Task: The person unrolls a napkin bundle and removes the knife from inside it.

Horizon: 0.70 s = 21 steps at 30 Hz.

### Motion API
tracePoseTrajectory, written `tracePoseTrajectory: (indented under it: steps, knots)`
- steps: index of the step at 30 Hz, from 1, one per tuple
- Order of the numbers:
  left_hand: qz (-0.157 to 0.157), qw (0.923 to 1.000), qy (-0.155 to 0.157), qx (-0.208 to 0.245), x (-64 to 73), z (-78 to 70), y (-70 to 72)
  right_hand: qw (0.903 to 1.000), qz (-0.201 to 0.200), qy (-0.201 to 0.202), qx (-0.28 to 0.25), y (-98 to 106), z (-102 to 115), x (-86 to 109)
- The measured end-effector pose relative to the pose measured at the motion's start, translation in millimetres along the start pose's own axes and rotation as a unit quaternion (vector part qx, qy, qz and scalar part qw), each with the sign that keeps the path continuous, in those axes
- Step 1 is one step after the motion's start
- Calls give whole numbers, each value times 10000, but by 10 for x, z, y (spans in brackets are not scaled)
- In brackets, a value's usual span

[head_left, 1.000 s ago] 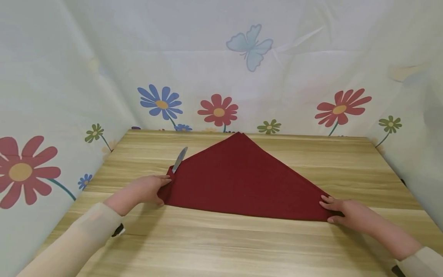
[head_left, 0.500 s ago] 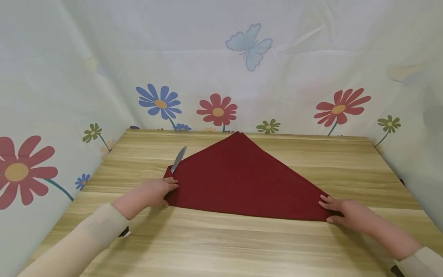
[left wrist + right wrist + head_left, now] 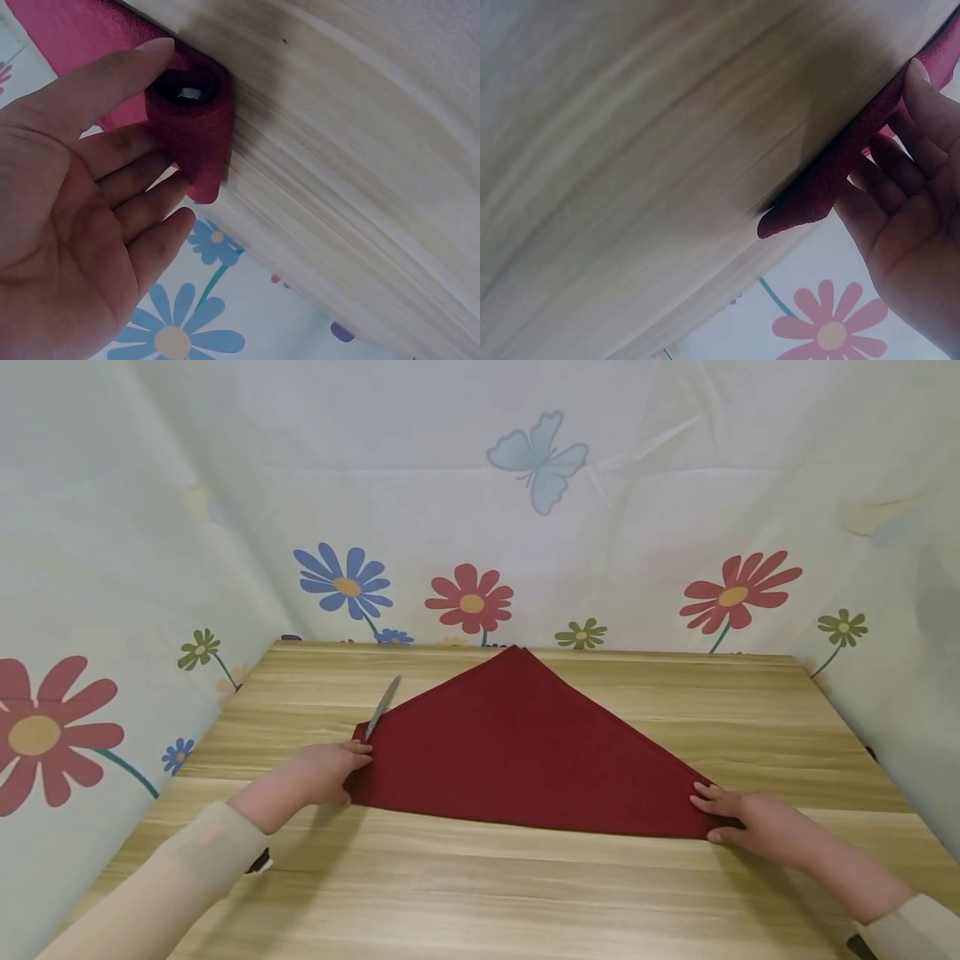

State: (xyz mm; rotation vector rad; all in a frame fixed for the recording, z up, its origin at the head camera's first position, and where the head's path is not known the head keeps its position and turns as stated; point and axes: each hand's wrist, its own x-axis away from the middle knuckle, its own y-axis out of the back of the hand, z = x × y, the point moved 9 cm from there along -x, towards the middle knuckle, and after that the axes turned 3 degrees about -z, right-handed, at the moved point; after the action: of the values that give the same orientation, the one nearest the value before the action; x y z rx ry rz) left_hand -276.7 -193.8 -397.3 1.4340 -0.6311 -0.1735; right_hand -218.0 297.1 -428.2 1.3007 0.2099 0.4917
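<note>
The red cloth (image 3: 517,752) lies with its peak pointing away on the wooden surface (image 3: 465,893); the left hand (image 3: 318,774) grips its rolled end between thumb and fingers, a knife (image 3: 384,703) jutting from the roll's far side; the right hand (image 3: 753,822) rests loosely on the opposite corner; rolling well probably calls for pinning that corner flat, blade snug, turns even.

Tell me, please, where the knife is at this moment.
In the head view, the knife is at the left end of the red cloth, just beyond the left hand, its tip reaching past the cloth's far edge.
</note>
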Motion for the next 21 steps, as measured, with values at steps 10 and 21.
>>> tracePoseTrajectory:
  steps: [10,21]
  knots:
    - [-265,9995,-133,117,55,115,19,10000,-37,21,28,-15,1,-3]
    - [-402,9990,-17,210,97,306,-10,10000,74,-60,-17,-23,3,-7]
